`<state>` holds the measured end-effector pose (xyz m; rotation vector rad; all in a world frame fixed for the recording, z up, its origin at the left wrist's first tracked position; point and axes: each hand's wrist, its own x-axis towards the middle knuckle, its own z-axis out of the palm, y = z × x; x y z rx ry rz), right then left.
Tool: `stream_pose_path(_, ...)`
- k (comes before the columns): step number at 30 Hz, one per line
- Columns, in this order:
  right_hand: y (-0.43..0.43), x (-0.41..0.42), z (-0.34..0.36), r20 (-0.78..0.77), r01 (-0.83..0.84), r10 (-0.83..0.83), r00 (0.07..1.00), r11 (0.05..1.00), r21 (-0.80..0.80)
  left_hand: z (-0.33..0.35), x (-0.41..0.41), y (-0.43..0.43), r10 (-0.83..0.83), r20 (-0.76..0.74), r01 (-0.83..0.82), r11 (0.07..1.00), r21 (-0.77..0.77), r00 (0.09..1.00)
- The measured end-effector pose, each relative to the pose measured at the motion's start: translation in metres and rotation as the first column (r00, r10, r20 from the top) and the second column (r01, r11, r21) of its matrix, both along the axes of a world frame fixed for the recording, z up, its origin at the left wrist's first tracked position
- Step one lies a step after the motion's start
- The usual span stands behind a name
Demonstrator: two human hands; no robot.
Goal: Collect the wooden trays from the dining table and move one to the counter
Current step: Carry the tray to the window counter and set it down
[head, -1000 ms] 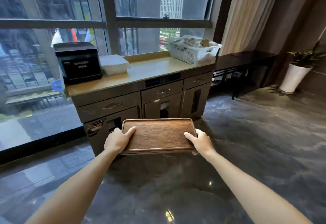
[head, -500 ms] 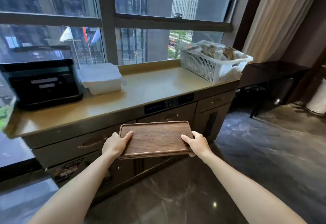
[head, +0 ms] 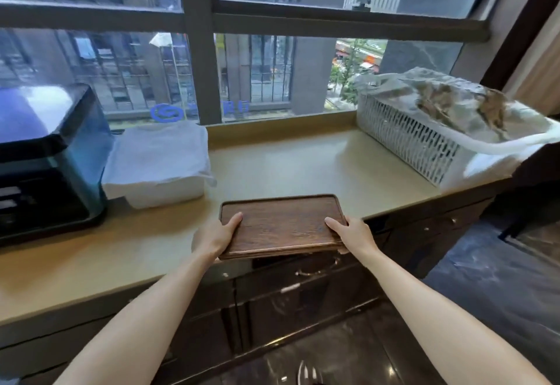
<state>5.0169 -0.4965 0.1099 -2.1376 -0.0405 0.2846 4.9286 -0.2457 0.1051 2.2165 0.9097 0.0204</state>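
I see my left hand (head: 216,234) and my right hand (head: 353,233) holding one wooden tray (head: 281,224). Each hand grips one short end, with the thumb on top and the other fingers tucked under the tray. The tray is flat and sits over the near edge of the counter (head: 303,160). Its near side sticks out past the edge, above the drawers (head: 315,269). I cannot tell if the far side touches the counter top. On the far left of the counter is a black box machine (head: 48,160). Just beside it, on its right, is a white box (head: 157,166) with a white cover on top. On the far right is a white basket (head: 424,139) lined with a clear bag. Behind the counter is a big window (head: 254,72).
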Motion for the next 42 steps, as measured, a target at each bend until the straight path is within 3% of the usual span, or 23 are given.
stream_pose_path(5,0.023,0.12,-0.009,-0.021,-0.104,0.103,0.994,0.994,-0.038,-0.011,0.097,0.013,0.109,-0.009,-0.11,0.989,-0.098,0.994)
stream_pose_path(16,0.063,0.314,-0.03,-0.101,-0.212,0.205,0.974,0.975,-0.07,-0.02,0.262,0.034,0.186,-0.091,-0.183,0.982,0.046,0.978)
stream_pose_path(34,0.14,0.433,-0.045,-0.159,-0.211,0.198,0.967,0.975,-0.066,-0.037,0.377,0.103,0.19,-0.148,-0.18,0.981,0.079,0.971)
stream_pose_path(42,0.156,0.45,-0.051,-0.119,-0.198,0.181,0.976,0.968,-0.156,-0.045,0.396,0.117,0.166,-0.18,-0.148,0.983,0.11,0.97)
